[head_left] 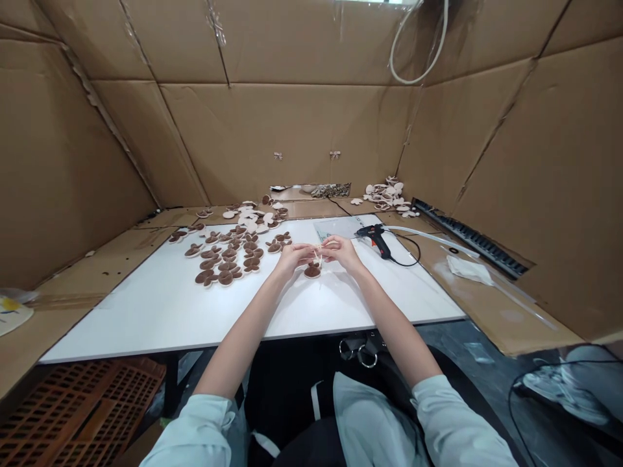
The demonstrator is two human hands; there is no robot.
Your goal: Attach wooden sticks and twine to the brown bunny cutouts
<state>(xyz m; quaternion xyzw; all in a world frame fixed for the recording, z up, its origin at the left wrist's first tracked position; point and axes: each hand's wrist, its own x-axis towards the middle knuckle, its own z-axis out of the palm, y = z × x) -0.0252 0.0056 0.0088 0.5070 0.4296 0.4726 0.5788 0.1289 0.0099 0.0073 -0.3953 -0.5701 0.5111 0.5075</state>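
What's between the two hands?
In the head view, thin pale strands run between the left hand and the right hand, just above a brown cut-out.

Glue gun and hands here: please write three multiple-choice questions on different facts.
1. Where does the glue gun lie?
A) on the white board
B) on the floor
C) in a sink

2. What colour is its trigger?
A) blue
B) orange
C) white

3. What do the left hand and right hand do?
A) lie flat
B) pinch pale strands over a brown piece
C) hold the glue gun

1 A: it lies on the board.
2 B: orange under the body.
3 B: both meet at the strands.
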